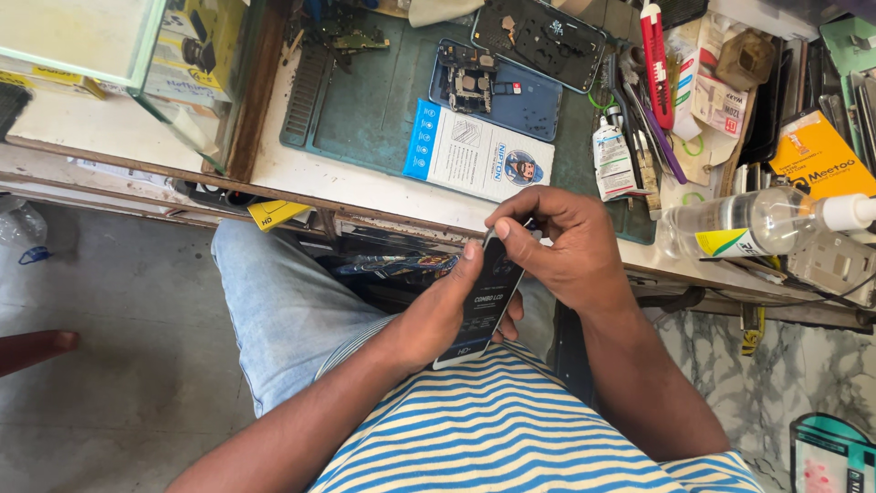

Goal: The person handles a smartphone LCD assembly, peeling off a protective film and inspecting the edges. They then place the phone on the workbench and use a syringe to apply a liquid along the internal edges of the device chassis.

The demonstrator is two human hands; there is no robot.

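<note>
My left hand (pixel 436 315) grips a black phone display panel (pixel 484 301) by its lower half, held over my lap in front of the workbench edge. My right hand (pixel 566 242) is closed over the panel's top end, thumb pressed on its upper edge and fingers curled behind it. On the bench beyond lie a white and blue flat package (pixel 476 151), an opened phone body with its circuit board exposed (pixel 493 87), and a dark back cover (pixel 538 41) on a green work mat (pixel 365 110).
A clear plastic bottle (pixel 748 224) lies on its side at the bench's right. A small white glue bottle (pixel 613 160), a red utility knife (pixel 655 59), tweezers and an orange packet (pixel 819 160) crowd the right side. A glass case (pixel 109 55) stands at left.
</note>
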